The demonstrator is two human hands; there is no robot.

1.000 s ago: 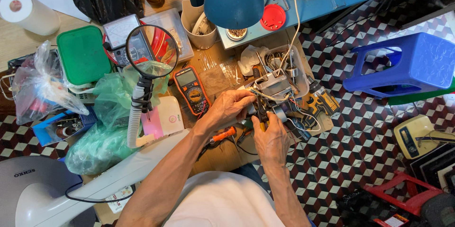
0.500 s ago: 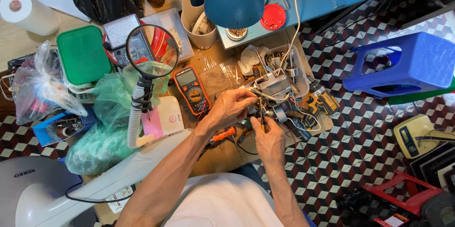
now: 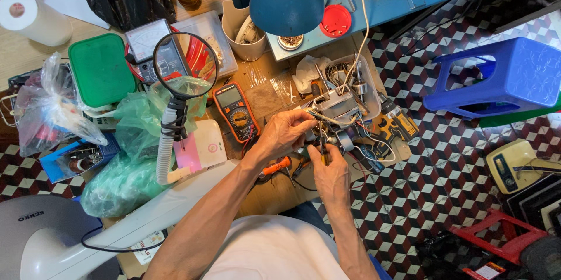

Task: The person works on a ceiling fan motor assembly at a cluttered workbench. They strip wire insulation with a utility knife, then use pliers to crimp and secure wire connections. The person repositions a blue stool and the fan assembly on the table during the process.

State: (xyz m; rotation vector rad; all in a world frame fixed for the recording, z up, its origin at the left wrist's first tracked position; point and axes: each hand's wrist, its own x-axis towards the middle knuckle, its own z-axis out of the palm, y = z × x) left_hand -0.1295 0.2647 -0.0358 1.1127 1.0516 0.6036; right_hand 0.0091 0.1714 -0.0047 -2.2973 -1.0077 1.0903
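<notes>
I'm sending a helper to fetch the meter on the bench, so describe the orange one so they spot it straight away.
Start at the round magnifying glass on its ribbed stalk. Just right of it, lying flat on the bench, is the handheld multimeter, beside the left hand. Its orange casing, grey screen and round dial set it apart from the pale boxy meter further back.
</notes>
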